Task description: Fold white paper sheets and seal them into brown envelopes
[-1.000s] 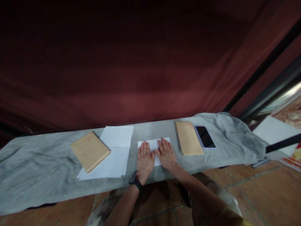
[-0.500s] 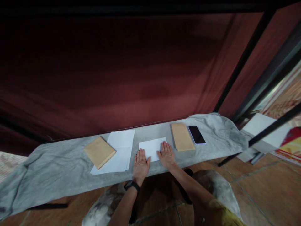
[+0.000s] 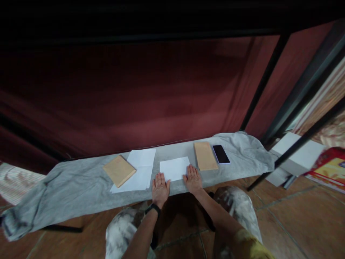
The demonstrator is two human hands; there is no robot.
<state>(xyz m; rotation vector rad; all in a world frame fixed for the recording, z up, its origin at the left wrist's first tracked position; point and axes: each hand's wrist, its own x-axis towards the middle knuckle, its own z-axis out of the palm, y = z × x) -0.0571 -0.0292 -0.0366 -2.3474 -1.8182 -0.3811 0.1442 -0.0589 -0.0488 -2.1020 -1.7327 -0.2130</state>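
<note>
A: State of the grip?
B: Left hand [image 3: 160,190] and right hand [image 3: 193,181] flat, fingers extended, nothing pinched. Both at near corners of white paper [image 3: 174,169].
A: Paper where?
B: On the cloth-covered table [image 3: 88,183], between envelopes [image 3: 119,170] left and right. Phone [image 3: 221,154] far right.

Illumination: dim, diffuse. In my view, the red panel [image 3: 167,108] darkens upward to near black. Deep shadow covers the floor [image 3: 183,223] between my knees [image 3: 121,230]. The white sheet [image 3: 174,169] reads bright; fine detail is soft. Wide-angle distortion stretches the outer edges, where the striped fabric [image 3: 20,181] blurs.
</note>
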